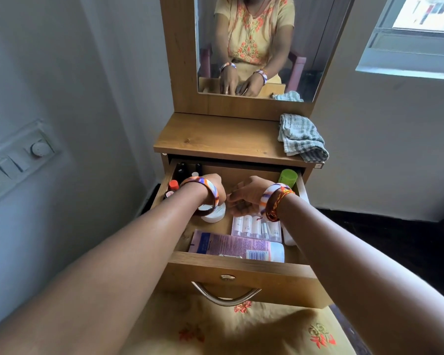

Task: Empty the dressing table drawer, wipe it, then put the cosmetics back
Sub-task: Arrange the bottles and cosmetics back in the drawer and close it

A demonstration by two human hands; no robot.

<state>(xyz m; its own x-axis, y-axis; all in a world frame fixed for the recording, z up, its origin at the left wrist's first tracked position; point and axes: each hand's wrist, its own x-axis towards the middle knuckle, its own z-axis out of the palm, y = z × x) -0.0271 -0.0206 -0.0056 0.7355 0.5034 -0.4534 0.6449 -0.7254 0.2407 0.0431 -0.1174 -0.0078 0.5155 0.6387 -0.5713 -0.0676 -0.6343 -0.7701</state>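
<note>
Dressing table: I see the light-brown wooden dressing table (215, 139) against the wall, its mirror (254, 47) reflecting both hands.
Drawer: the wooden drawer (241, 278) stands pulled out, cosmetics inside.
Cloth: a grey-striped cloth (301, 138) lies crumpled on the tabletop's right.
Tube: a pink lotion tube (236, 245) lies along the drawer front.
Hands: left hand (210, 187) and right hand (249, 192) are down in the drawer; I cannot tell what the fingers do.

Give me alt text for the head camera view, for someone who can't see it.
Both hands, left hand and right hand, reach into an open wooden drawer full of cosmetics, including a pink tube and a green-capped bottle. A striped cloth lies on the dressing table top below a mirror.
</note>
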